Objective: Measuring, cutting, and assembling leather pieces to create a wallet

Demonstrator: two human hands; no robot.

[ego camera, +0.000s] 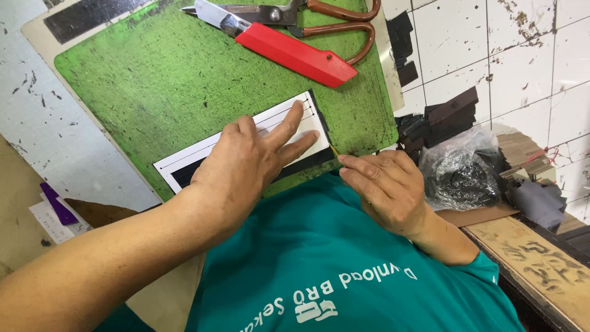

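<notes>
left hand (246, 163) flat, fingers spread, no grip, pinning white lined card (270, 126) over black strip (307, 163) on green cutting mat (184, 80) | right hand (387, 184) pinch-grip on thin yellowish tool (334, 150) at card's right end | risk: slip toward left fingertips, card shifting | clear bag (461, 169) right on bench: dark pieces

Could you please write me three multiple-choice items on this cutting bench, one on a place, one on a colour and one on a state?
1. Where do the scissors lie?
A. at the green mat's far edge
B. on the floor
C. under the left hand

2. What colour is the utility knife's handle?
A. blue
B. red
C. yellow

3. How is the left hand placed?
A. clenched in a fist
B. raised off the mat
C. pressed flat on the white card

Answers: 1 A, they lie at the mat's top beside the knife. 2 B, the handle is plainly red. 3 C, its fingers are spread on the card.
</notes>
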